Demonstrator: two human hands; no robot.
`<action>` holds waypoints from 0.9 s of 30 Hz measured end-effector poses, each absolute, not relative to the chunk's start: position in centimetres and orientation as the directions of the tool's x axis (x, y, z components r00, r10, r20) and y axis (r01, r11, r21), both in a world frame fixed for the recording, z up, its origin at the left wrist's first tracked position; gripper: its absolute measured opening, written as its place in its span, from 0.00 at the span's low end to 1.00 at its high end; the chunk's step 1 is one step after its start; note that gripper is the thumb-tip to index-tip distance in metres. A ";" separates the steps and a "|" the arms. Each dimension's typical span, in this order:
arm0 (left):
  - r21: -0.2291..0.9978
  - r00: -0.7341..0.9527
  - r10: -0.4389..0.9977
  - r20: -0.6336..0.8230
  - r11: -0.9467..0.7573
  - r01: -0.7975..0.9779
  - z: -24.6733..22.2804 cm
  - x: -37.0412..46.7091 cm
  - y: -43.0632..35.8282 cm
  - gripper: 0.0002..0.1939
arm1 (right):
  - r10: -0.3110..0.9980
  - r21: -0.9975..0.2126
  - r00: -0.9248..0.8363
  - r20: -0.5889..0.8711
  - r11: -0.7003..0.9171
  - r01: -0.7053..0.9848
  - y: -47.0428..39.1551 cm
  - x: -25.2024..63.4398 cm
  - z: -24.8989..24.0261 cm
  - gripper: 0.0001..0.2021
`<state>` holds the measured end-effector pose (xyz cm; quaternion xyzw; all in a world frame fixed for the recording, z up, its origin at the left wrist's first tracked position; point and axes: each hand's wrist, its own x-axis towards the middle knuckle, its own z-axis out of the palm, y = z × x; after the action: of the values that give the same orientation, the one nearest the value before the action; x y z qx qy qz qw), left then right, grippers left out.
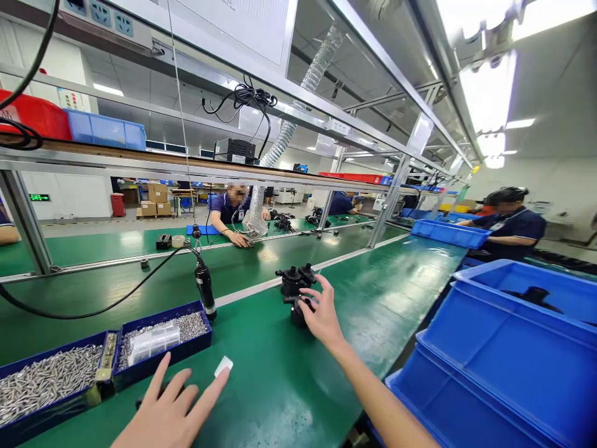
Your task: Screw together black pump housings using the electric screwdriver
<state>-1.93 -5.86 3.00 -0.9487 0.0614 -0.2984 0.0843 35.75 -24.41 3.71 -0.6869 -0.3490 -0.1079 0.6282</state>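
My right hand (325,317) reaches out over the green bench, its curled fingers at a black plastic housing (298,313) with a side spout, which looks like a small pump. The fingers partly hide it. Just behind stand two similar black housings (291,281), close together. My left hand (170,407) is at the lower left with its fingers spread, in front of the screw bins. A small white piece (224,366) shows at its thumb tip; whether it is stuck there or lies on the bench, I cannot tell. Something dark is mostly hidden beneath this hand.
At left, blue bins hold long screws (46,379) and smaller metal parts (191,326). A black electric screwdriver (204,289) hangs above their right end. Stacked blue crates (504,348) flank the bench at right. A co-worker (233,208) sits opposite, another (508,221) farther right.
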 end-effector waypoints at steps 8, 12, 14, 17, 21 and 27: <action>0.094 0.533 0.011 0.846 -0.987 -0.130 -4.0 4.0 -11.1 0.53 | 0.848 -0.948 0.423 0.319 0.285 0.143 -21.6 22.8 3.9 0.46; 0.066 0.342 -0.065 0.937 -0.931 -0.358 -5.7 4.7 -9.8 0.57 | 0.891 -0.947 0.373 0.259 0.310 -0.082 -19.7 20.5 2.8 0.48; 0.067 0.297 -0.064 0.953 -0.909 -0.411 -5.2 4.4 -9.1 0.62 | 0.873 -0.952 0.415 0.255 0.302 -0.050 -19.7 20.2 2.5 0.46; 0.157 0.382 0.000 0.924 -0.911 -0.381 -4.1 3.9 -8.5 0.65 | 0.796 -0.950 0.526 0.300 0.299 0.090 -21.0 19.9 2.6 0.39; 0.251 0.428 0.078 0.901 -0.897 -0.365 -3.5 3.7 -8.2 0.59 | 0.862 -0.971 0.447 0.238 0.209 0.113 -23.4 18.7 2.5 0.35; 0.251 0.436 0.069 0.897 -0.892 -0.376 -3.6 3.8 -8.2 0.48 | 0.884 -0.984 0.448 0.136 0.066 0.168 -24.5 16.7 0.9 0.36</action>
<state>3.82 -8.23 -3.62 -0.8201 0.0937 -0.5229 -0.2130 16.72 -24.46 0.94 -0.6124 -0.4295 0.3030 0.5906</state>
